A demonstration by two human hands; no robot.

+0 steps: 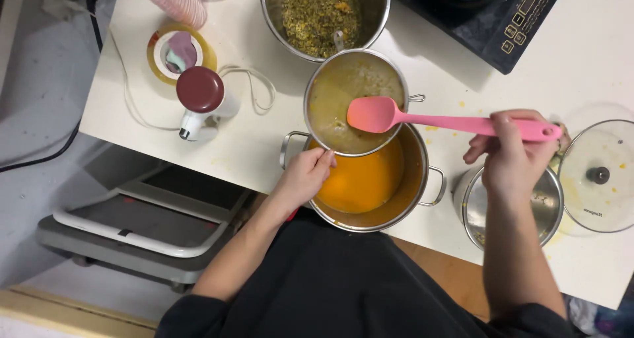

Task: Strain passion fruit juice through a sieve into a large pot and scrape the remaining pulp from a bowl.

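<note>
A steel pot (pixel 422 156) with orange liquid (pixel 362 183) stands at the table's near edge. A round metal strainer (pixel 353 100) with yellowish pulp rests over the pot's far side. My left hand (pixel 304 175) grips the strainer's near rim by the pot's left handle. My right hand (pixel 512 150) holds a pink spatula (pixel 422 118) by its handle, and the spatula's blade hovers over the strainer's right part.
A steel bowl (pixel 323 14) of greenish pulp sits behind the strainer. A hand blender with a dark red cap (pixel 200 97) and its cord lie at left. An empty steel pot (pixel 512 209) and a glass lid (pixel 598 176) stand at right. An induction cooker (pixel 502 14) is at the back.
</note>
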